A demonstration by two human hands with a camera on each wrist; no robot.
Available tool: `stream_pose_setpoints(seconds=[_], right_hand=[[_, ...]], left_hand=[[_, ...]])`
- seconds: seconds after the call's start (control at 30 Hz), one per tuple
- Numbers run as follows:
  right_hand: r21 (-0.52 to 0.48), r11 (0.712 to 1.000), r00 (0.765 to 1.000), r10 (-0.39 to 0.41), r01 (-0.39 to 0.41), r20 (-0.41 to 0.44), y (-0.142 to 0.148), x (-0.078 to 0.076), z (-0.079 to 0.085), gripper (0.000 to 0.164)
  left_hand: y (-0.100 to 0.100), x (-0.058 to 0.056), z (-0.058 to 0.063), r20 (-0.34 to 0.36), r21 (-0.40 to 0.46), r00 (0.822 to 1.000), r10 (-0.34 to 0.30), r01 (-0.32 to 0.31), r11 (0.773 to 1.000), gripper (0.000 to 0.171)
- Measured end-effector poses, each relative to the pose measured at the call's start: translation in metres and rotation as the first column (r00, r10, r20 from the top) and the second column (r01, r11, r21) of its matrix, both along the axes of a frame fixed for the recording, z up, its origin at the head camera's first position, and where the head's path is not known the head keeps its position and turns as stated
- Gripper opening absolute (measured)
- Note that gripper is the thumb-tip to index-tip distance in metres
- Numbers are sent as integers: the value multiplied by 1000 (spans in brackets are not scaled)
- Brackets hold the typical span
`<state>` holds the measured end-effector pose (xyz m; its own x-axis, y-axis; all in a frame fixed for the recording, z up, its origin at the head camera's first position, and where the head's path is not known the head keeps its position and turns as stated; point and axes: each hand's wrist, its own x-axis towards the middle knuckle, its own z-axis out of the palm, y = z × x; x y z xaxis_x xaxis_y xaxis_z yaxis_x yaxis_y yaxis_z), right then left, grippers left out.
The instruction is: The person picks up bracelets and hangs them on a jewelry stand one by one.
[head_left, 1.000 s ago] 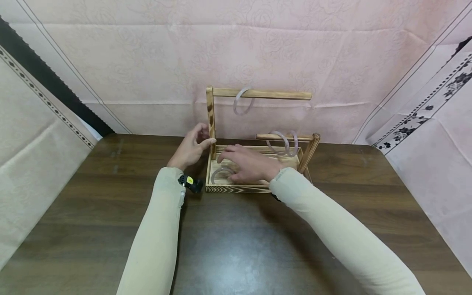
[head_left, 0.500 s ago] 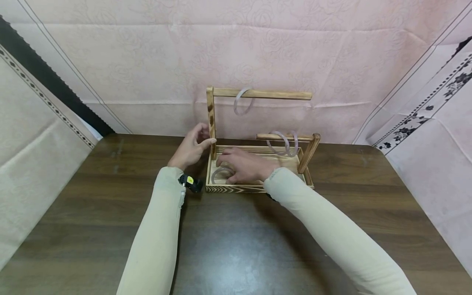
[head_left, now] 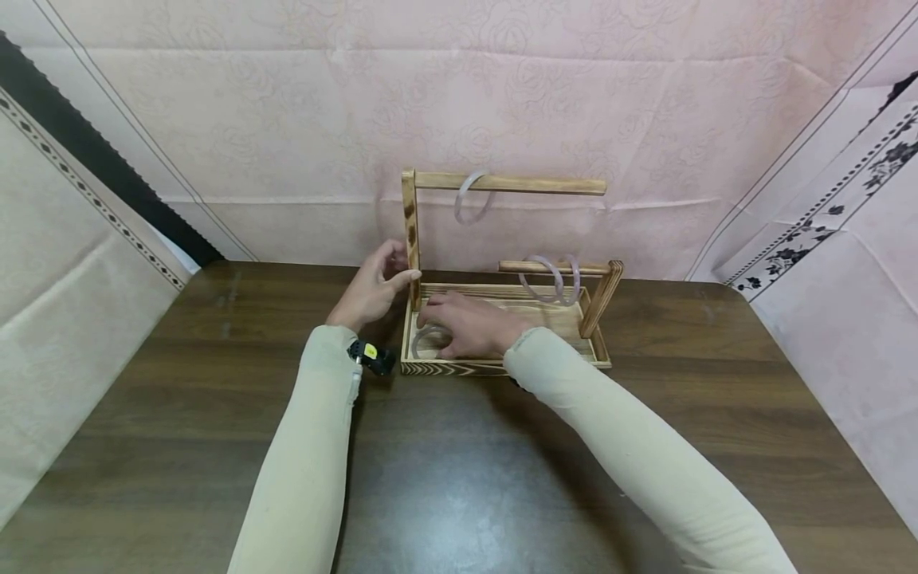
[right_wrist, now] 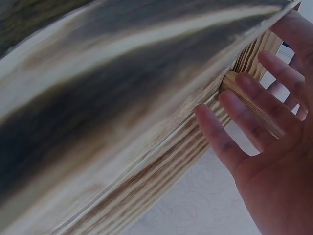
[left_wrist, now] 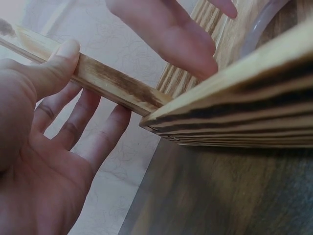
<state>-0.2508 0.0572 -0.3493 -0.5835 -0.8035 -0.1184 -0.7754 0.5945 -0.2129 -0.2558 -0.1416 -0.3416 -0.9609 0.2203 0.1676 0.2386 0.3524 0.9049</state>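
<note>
A wooden rack with a shallow tray [head_left: 559, 368] stands at the table's back edge. My left hand [head_left: 373, 287] grips its left upright post [left_wrist: 117, 81], thumb on one face and fingers behind. My right hand [head_left: 473, 325] reaches down over the tray's left part, fingers spread and bent a little. Close beside its fingers a clear bangle [head_left: 413, 344] lies in the tray, partly covered by the hand in the head view. One pale bangle [head_left: 459, 209] hangs on the upper bar [head_left: 545, 184]. Two purplish bangles [head_left: 559, 282] hang on the lower rod [head_left: 511, 266].
The rack's right slanted post [head_left: 601, 300] rises beside the right forearm. Brown wood-grain table [head_left: 215, 430] spreads around the rack. Pink patterned cloth [head_left: 301, 143] hangs right behind it. A black wrist device [head_left: 373, 359] sits on the left wrist.
My right hand has shifted slightly left in the tray, its fingers now covering more of the clear bangle. My left hand keeps its grip on the post.
</note>
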Motion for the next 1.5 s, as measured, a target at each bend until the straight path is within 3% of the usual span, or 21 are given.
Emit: stream_pose_setpoints(seconds=[0.43, 0.77, 1.5], right_hand=[[26, 999, 999, -21, 22, -29, -4, 0, -5, 49], [26, 997, 997, -72, 72, 25, -6, -2, -8, 56], [50, 987, 986, -158, 156, 46, -8, 2, -7, 54]], left_hand=[[-1, -4, -4, 1, 18, 1000, -7, 7, 1000, 27], [0, -3, -4, 0, 14, 1000, -1, 1, 1000, 27], [0, -1, -3, 3, 1, 1000, -2, 2, 1000, 27]])
